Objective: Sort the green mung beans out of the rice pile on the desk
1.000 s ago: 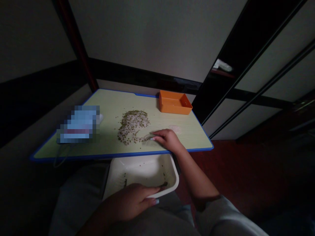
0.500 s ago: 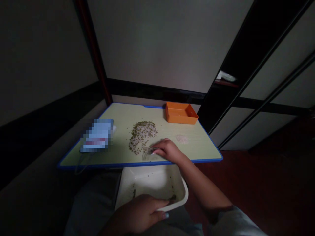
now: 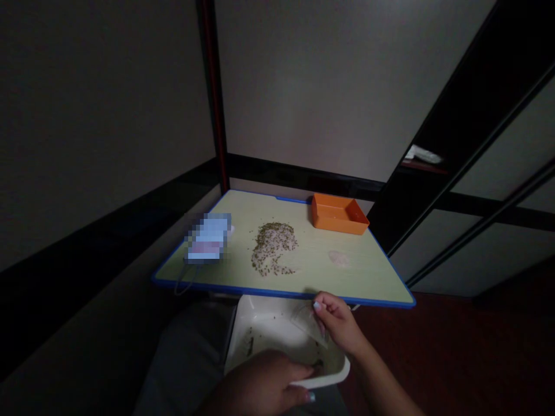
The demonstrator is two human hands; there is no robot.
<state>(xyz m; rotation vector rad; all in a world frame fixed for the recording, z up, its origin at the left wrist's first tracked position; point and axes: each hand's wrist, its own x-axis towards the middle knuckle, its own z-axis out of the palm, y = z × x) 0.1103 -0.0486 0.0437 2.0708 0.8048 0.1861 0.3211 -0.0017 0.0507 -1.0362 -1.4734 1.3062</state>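
Note:
My right hand [image 3: 336,319] pinches a clear plastic piece with a curved edge, which looks like a protractor [image 3: 309,323], tilted over the white basin [image 3: 288,307]. Below, my left hand [image 3: 271,381] is closed on the basin's near rim, fingers inside and thumb outside. Small green beans lie in the basin, partly hidden by the left hand. On the pale table [image 3: 243,211] above is a spread-out pile of green beans and whitish grains [image 3: 274,245]. A small patch of whitish grains [image 3: 339,258] lies to its right.
An orange open box [image 3: 340,222] stands at the table's back right. On the left is a blurred-out device [image 3: 208,238] with a cord near the blue table edge. Walls close in behind and to the left. The basin sits below the table's front edge.
My right hand has drawn the clear protractor from the pile's near edge back over the table edge to above the basin. My left hand still grips the rim. The view has shifted leftward.

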